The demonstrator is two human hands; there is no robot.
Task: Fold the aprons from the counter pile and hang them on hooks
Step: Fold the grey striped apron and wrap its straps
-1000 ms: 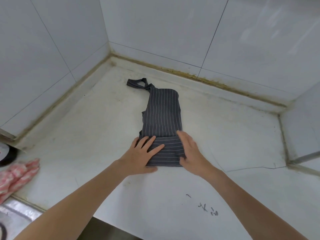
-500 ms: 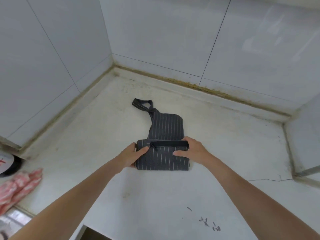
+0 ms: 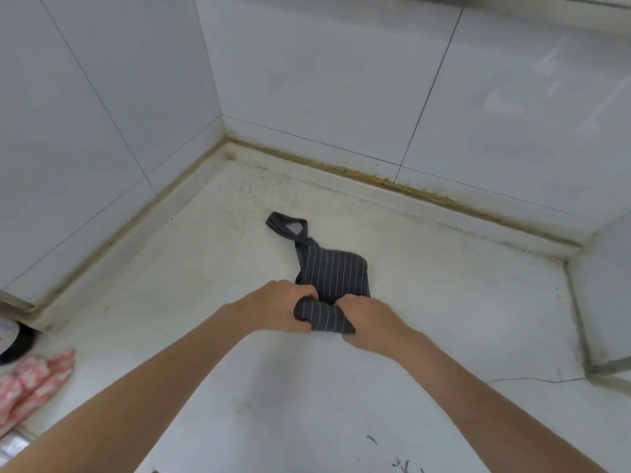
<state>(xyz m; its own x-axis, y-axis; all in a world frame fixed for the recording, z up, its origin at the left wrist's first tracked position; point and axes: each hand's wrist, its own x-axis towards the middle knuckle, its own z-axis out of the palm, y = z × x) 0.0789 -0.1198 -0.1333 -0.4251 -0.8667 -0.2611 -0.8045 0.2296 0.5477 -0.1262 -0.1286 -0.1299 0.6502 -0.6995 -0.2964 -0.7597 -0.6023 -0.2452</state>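
A dark grey apron with thin white stripes (image 3: 333,273) lies folded small on the white counter (image 3: 444,319), its neck loop (image 3: 286,226) pointing toward the back corner. My left hand (image 3: 276,310) grips the near left end of the folded bundle, fingers curled over it. My right hand (image 3: 370,322) grips the near right end. The near part of the cloth bunches up between both hands, lifted slightly off the counter.
A pink and white patterned cloth (image 3: 32,384) lies at the counter's left edge, beside a round black and white object (image 3: 13,339). White tiled walls (image 3: 341,80) close the counter at the back and left. A raised ledge (image 3: 604,302) stands at the right.
The near end of the apron was folded up over itself, then both hands closed round it and bunched it. The view tilted upward toward the wall.
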